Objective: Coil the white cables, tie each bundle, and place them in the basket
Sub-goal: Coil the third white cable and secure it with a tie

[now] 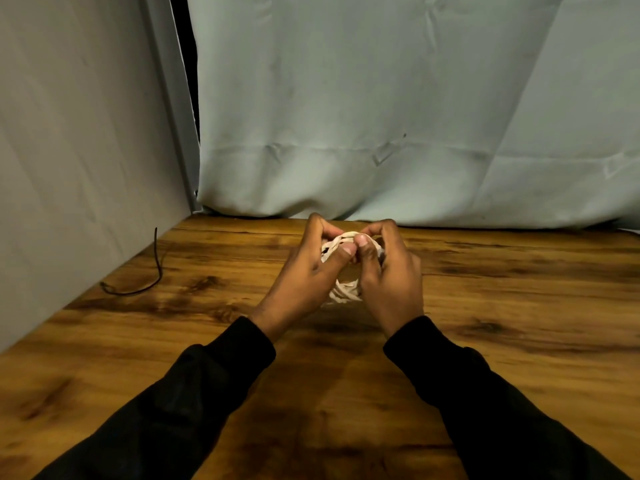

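You hold the white cable bundle up in both hands, just above the wooden surface. Your left hand and your right hand are each curled round one side of it, so the bundle sits right between them. Both thumbs pinch the top of the ring, and they touch there. The loops hang down from your fingers like a ring standing on its edge, with the bottom part showing low between your palms.

You look to be tying the bundle now. The tie has to go across the strands at the top, right where your thumbs meet. Both hands are just as near, so neither has to reach.

The basket is not in view, so you cannot tell which way to carry the bundle. A thin black cord lies far off to the left of your fingers.
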